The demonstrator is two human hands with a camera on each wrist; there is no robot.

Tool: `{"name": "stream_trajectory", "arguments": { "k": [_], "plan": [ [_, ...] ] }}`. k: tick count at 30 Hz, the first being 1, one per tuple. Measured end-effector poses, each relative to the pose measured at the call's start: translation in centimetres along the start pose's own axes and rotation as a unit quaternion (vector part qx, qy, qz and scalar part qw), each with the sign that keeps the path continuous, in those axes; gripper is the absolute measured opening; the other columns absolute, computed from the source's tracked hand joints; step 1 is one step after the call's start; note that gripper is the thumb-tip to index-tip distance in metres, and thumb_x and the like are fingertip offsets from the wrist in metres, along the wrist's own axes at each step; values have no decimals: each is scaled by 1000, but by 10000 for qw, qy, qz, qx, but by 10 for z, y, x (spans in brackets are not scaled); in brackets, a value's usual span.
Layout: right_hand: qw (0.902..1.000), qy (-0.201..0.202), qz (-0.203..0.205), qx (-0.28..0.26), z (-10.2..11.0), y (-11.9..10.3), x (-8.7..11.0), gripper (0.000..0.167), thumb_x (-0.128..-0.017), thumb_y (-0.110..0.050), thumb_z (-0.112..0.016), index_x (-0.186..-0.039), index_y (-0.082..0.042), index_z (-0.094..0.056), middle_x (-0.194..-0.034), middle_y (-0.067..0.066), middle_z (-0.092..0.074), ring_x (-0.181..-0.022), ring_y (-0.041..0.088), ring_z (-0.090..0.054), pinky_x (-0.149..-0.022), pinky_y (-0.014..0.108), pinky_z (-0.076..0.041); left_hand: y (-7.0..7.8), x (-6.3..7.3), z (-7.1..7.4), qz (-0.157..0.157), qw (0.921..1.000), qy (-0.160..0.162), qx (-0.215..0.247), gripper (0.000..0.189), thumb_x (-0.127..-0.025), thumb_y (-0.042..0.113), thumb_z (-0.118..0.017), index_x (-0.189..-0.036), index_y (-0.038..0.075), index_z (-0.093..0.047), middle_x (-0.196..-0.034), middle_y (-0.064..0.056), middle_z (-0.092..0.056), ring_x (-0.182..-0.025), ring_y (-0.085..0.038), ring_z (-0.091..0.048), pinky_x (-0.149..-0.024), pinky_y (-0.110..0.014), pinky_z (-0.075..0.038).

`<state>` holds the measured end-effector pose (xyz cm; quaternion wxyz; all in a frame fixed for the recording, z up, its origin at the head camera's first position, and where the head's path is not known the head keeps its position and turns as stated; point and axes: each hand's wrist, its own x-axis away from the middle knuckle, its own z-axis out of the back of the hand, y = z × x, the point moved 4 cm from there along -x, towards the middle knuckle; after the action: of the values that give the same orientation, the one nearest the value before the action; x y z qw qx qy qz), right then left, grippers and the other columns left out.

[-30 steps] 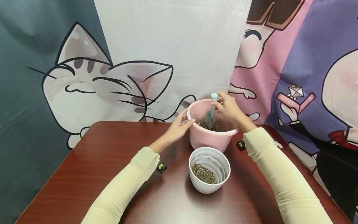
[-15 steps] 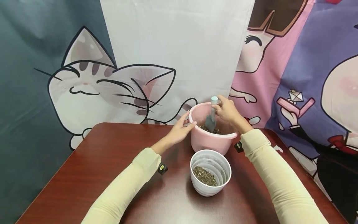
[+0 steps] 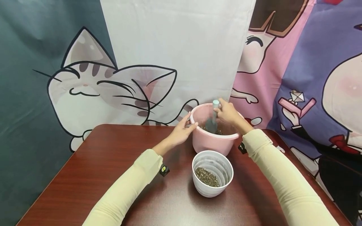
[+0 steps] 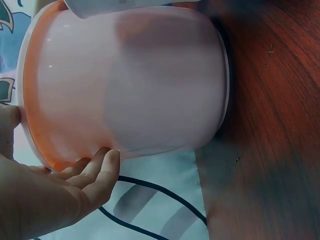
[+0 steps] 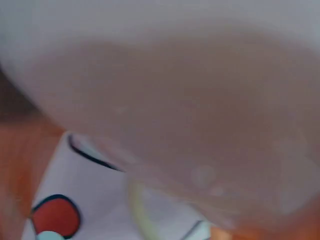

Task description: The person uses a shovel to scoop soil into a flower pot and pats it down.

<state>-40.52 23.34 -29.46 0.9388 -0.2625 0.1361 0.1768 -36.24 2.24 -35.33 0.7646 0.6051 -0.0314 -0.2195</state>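
Note:
A pink plastic bucket [image 3: 212, 142] stands at the back of the table with dark soil inside. My left hand [image 3: 181, 130] grips its left rim, the thumb over the edge and the fingers along the outer wall; the left wrist view shows those fingers [image 4: 102, 172] against the side. Inside the bucket is a small trowel [image 3: 216, 105] with a pale blue-green handle, which my right hand [image 3: 228, 113] holds near the top. Its grey blade points down at the soil, the tip hidden. In the right wrist view the bucket wall [image 5: 190, 110] looms blurred, and the hand is out of sight.
Just in front of the bucket stands a white ribbed pot [image 3: 209, 191], with loose soil [image 3: 207, 177] heaped to its left side. Both rest on a dark red wooden table [image 3: 118, 157]. Behind the table hangs a cartoon-printed cloth [image 3: 181, 37].
My right hand has lowered the trowel a little, and its blade sits deeper at the soil. The left hand keeps its grip on the rim. The head view has shifted slightly.

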Motion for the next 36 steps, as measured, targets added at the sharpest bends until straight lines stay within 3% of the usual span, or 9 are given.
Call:
{"name": "stream_trajectory", "arguments": {
  "k": [4, 12, 17, 21, 24, 27, 30, 36],
  "plan": [
    [9982, -512, -130, -291, -6, 2, 4, 34, -99, -9, -55, -129, 7, -51, -95, 22, -64, -92, 34, -61, -94, 53, -44, 0, 1, -1, 28, 10000, 10, 27, 71, -101, 28, -59, -159, 9, -20, -156, -20, -33, -134, -34, -47, -108, -43, -41],
    [9918, -554, -859, -766, -5, 4, 4, 36, -102, -10, -51, -131, 11, -48, -111, 25, -60, -103, 33, -55, -95, 46, -45, -1, 0, -3, -21, 9998, -73, 195, 72, -102, 27, -58, -159, 9, -19, -157, -18, -31, -131, -34, -50, -107, -43, -42],
    [9893, -591, -1045, -832, -5, 5, 0, 43, -102, -12, -50, -137, 13, -43, -126, 30, -55, -118, 38, -50, -106, 51, -38, 1, 0, 0, -23, 9999, 12, 139, 71, -101, 26, -59, -158, 8, -21, -158, -17, -31, -133, -34, -48, -108, -42, -40],
    [9860, -641, -1167, -1004, -5, 6, 1, 43, -101, -10, -50, -134, 16, -44, -125, 32, -55, -114, 36, -52, -103, 47, -42, 0, -1, -1, -32, 9999, -49, 95, 71, -101, 28, -59, -158, 8, -20, -158, -17, -31, -135, -32, -46, -108, -43, -41],
    [9754, -656, -1450, -1526, -6, 7, 3, 40, -101, -8, -49, -131, 18, -44, -117, 31, -56, -99, 33, -61, -91, 43, -53, -1, -1, -2, -45, 9999, -101, 93, 72, -102, 29, -58, -158, 8, -19, -159, -17, -30, -137, -30, -44, -108, -42, -40],
    [9492, -772, -1810, -2457, -9, 6, 5, 38, -103, -7, -44, -131, 19, -41, -112, 32, -56, -87, 33, -67, -81, 45, -58, 0, -1, -1, -59, 10000, -64, 46, 72, -102, 28, -59, -158, 8, -20, -158, -16, -30, -138, -30, -43, -109, -42, -40],
    [9248, -923, -1989, -3111, -12, 3, 6, 36, -104, -6, -40, -131, 19, -38, -110, 33, -55, -89, 37, -68, -85, 51, -55, 2, -1, 0, -81, 10000, -42, -33, 71, -102, 28, -59, -158, 8, -20, -158, -16, -30, -138, -30, -42, -109, -43, -40],
    [9128, -770, -2051, -3447, -14, 1, 9, 20, -103, -3, -40, -115, 13, -45, -95, 25, -61, -87, 33, -68, -86, 52, -53, 1, 1, 0, -124, 9997, -81, -172, 72, -102, 29, -58, -158, 7, -19, -159, -16, -29, -140, -29, -39, -109, -43, -39]
  ]
}}
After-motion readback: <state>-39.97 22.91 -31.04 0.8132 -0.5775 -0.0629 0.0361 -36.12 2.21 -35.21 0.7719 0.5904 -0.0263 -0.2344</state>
